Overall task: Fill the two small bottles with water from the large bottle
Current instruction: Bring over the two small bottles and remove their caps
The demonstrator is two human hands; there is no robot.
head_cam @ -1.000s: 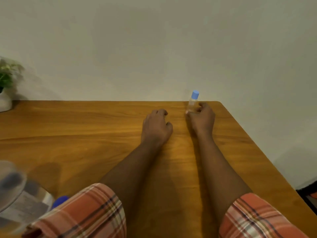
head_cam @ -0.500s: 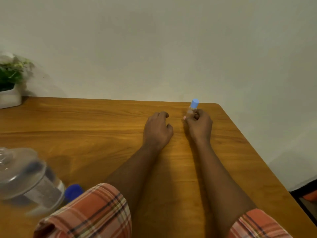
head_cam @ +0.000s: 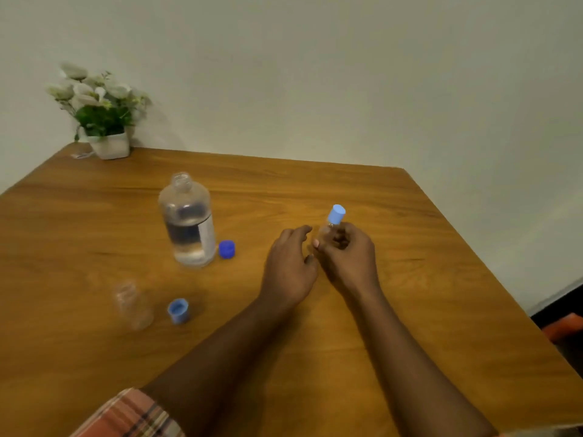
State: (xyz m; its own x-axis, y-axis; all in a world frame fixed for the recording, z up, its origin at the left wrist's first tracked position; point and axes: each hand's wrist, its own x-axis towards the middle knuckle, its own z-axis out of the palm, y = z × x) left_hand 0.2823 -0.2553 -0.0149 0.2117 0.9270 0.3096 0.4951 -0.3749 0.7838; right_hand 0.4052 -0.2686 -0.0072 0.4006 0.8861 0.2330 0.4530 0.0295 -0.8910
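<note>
In right grip (head_cam: 349, 259), small bottle (head_cam: 333, 217).

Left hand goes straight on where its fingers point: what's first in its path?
Probably nothing: left hand points across bare table toward the wall, just left of the capped bottle in the right hand. Depth is unclear; it might brush that bottle.

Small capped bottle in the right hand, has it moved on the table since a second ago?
Yes. The small capped bottle, gripped by the right hand, has come away from the far right corner of the table, toward the person.
</note>
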